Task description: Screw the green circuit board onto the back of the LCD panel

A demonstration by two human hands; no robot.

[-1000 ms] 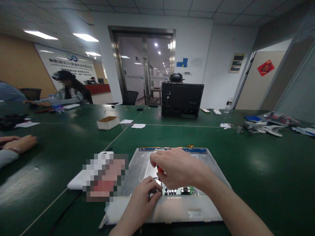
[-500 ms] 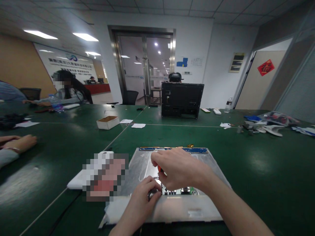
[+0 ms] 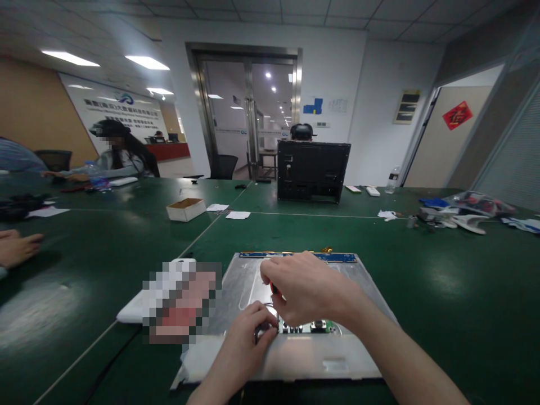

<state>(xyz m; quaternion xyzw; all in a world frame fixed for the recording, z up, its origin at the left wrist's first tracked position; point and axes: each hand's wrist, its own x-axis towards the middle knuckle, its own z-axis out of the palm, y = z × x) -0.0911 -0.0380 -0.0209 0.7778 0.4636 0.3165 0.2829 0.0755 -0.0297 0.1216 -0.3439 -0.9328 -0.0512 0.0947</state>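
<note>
A flat metal display panel (image 3: 228, 298) lies in front of me, with a blue circuit strip (image 3: 342, 258) along its far edge. On its middle sits a green circuit board (image 3: 331, 326), partly covered by my hands. My right hand (image 3: 310, 287) is closed around a screwdriver (image 3: 274, 288) with a red-orange and black handle, held upright over the board's left end. My left hand (image 3: 248, 332) is curled beside the screwdriver's lower end, thumb and fingers closed at the board's left edge. What they pinch is hidden; thin dark wires show by the fingers.
Left of the panel lie a white object (image 3: 133, 309) and a blurred-out reddish item (image 3: 179, 309). Further off stand an open white box (image 3: 185, 210) and a black monitor-like panel (image 3: 312, 171). Loose parts (image 3: 447, 216) lie at right. A co-worker's hand (image 3: 19, 247) rests at far left.
The co-worker's hands at far left have drawn back toward the left. My two hands and the screwdriver stay in nearly the same place.
</note>
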